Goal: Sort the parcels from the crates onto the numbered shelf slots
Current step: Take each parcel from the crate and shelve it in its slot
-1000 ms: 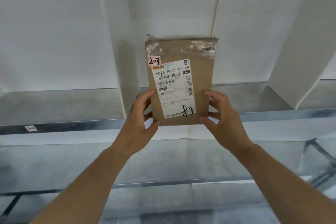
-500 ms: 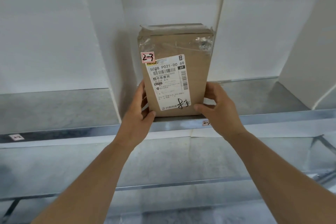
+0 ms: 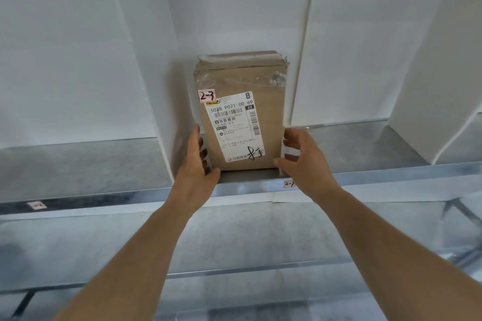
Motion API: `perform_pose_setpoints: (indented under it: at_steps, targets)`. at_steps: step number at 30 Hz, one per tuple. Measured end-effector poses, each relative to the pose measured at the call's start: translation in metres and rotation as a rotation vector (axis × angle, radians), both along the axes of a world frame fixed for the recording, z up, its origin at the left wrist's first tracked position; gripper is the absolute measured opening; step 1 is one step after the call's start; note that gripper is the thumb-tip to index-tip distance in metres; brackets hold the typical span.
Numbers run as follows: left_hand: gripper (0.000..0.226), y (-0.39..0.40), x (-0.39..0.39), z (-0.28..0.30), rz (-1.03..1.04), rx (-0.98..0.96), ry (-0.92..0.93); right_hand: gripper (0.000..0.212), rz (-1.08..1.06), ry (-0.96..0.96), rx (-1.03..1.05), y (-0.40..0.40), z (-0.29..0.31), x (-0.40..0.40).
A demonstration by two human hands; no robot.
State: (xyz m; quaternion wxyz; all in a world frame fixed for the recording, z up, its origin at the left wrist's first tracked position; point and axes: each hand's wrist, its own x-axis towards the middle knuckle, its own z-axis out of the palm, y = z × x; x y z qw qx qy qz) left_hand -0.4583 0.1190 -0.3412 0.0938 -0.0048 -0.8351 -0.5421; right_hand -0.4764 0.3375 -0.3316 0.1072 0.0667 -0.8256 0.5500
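A brown cardboard parcel [image 3: 240, 81] with a white shipping label and a pink tag reading 2-3 stands upright on the upper metal shelf [image 3: 365, 177], close to a white divider on its left. A small 2-3 sticker [image 3: 289, 184] marks the shelf's front lip just below the parcel. My left hand [image 3: 198, 164] holds the parcel's lower left edge, thumb on the front corner and fingers along the side. My right hand [image 3: 302, 156] is at the lower right edge with its fingers spread and loosely bent, only the thumb tip touching the corner.
White foam dividers [image 3: 146, 60] split the upper shelf into slots; another divider [image 3: 443, 86] stands at the right. A further slot sticker [image 3: 36, 205] sits on the lip at far left. A lower metal shelf [image 3: 234, 242] runs beneath my forearms.
The parcel went from being held in front of the shelf to standing on it, pushed deeper into the slot. My right fingers have loosened off its side.
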Motion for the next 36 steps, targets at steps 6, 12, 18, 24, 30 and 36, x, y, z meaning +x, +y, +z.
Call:
perform_pose_setpoints:
  at_steps: [6, 12, 18, 24, 30, 36]
  targets:
    - [0.067, 0.02, 0.062, 0.011, 0.08, -0.35, -0.002, 0.041, -0.107, 0.088, 0.409, 0.009, 0.002, 0.043]
    - [0.046, 0.038, 0.147, 0.024, 0.161, -0.667, -0.064, 0.025, 0.011, 0.253, 0.724, -0.005, 0.014, 0.116]
    - [0.051, 0.037, 0.236, 0.043, 0.256, -0.804, -0.131, 0.032, 0.16, 0.338, 0.881, -0.029, 0.032, 0.187]
    - [0.06, 0.016, 0.31, 0.045, 0.434, -0.981, -0.323, 0.046, 0.334, 0.371, 0.971, -0.071, 0.042, 0.239]
    - [0.07, -0.027, 0.363, 0.055, 0.614, -1.019, -0.436, 0.057, 0.512, 0.479, 1.015, -0.129, 0.046, 0.28]
    - [0.074, -0.091, 0.414, 0.065, 0.807, -0.914, -0.424, 0.065, 0.615, 0.691, 0.934, -0.216, 0.053, 0.31]
